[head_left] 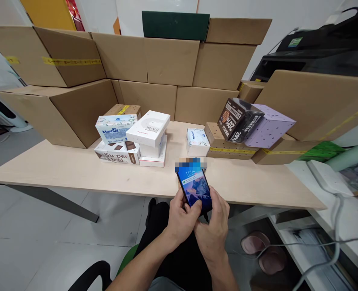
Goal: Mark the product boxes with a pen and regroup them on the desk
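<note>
A smartphone with a lit blue lock screen is held over my lap, just in front of the table edge. My left hand grips its lower left side with the thumb resting on the screen. My right hand wraps around its lower right edge. A dark cable hangs from the phone's bottom between both hands.
The light wooden table carries stacked white boxes, a tissue pack, a small tissue pack, a dark snack box, a lilac box and flat perforated cartons. Large cardboard boxes wall the back. A white power strip and pink slippers lie right.
</note>
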A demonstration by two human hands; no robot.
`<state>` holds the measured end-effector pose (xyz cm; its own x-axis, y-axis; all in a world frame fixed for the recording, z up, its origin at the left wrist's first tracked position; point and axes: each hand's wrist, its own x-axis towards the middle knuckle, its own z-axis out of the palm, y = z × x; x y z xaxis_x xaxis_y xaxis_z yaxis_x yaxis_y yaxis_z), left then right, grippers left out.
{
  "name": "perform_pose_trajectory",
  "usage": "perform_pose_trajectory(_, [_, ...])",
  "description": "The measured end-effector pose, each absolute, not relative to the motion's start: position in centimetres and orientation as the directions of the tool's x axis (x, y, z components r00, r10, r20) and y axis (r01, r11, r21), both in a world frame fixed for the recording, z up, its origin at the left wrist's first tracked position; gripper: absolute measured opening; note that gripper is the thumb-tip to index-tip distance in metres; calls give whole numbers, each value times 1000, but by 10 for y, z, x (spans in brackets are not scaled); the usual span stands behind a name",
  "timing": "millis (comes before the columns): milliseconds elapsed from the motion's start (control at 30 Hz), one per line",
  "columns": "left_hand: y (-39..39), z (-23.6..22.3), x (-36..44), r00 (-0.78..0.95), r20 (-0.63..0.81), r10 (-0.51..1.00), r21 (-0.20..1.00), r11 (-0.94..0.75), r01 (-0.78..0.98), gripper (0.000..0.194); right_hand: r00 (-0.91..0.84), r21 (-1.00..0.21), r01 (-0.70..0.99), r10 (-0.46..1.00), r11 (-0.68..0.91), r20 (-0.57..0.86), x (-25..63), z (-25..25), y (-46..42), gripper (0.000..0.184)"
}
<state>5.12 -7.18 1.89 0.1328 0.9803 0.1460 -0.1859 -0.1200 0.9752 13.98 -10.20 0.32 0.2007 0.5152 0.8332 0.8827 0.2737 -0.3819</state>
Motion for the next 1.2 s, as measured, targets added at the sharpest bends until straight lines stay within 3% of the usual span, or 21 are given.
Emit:
perform_pose_trajectory(167, [-71,16,51,152,153,976,978,-128,-165,30,197,-370,890,506,267,840,141,3,-100,78])
perform_pose_trajectory(300, [-73,14,47,197,245,949,964,-216,-156,27,232,-398,888,522,230,821,149,3,-101,76])
perform_pose_trajectory(567, [-65,-5,34,-19,594,804,804,-593,40,31,435,-444,887,540,-122,721,215,-2,-102,83])
perform_pose_trajectory(767, [-45,-15,29,-131,596,792,803,-589,96,34,403,-327,910,722,-254,562,263,-9,-97,83])
perform_pose_trajectory(1000, [-32,-21,24,-77,489,869,872,-483,77,47,331,-280,931,867,-236,373,286,-10,-87,71])
perform_pose_trajectory(1133, [-31,-20,22,-9,496,869,866,-493,79,51,333,-294,929,854,-225,400,278,-5,-83,66])
perform_pose_trajectory(1200, [-31,-20,22,8,488,873,871,-487,69,52,338,-375,911,833,-173,438,259,2,-84,69])
